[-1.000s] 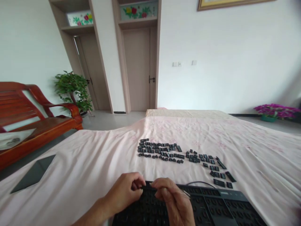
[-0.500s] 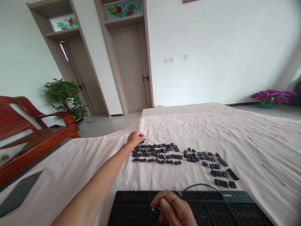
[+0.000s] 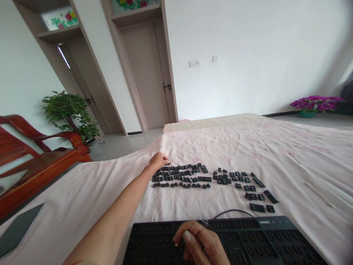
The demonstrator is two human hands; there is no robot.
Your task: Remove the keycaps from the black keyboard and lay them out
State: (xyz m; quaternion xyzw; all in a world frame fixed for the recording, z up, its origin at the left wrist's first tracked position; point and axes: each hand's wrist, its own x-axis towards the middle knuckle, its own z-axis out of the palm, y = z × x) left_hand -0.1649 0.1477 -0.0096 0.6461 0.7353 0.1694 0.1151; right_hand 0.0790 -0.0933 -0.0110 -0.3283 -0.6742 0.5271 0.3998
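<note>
My left hand reaches far out over the bed, its fingers pinched at the far left end of several rows of loose black keycaps. A small dark keycap shows right at its fingertips, partly hidden. Close to me lies a black keyboard with its keycaps off, bare key sockets showing. Above the keyboard's middle, my right hand is closed on a thin wire keycap puller; its wire loops stick out past the fingers, and the rest is hidden in the hand.
More keycaps lie scattered to the right, behind the keyboard. A black cable curves from the keyboard's back edge. A dark flat object rests on the pink sheet at left. A wooden bench stands beyond.
The camera view has shifted slightly, so the room and keycaps sit a little higher and further left. Both hands have stayed nearly in place.
</note>
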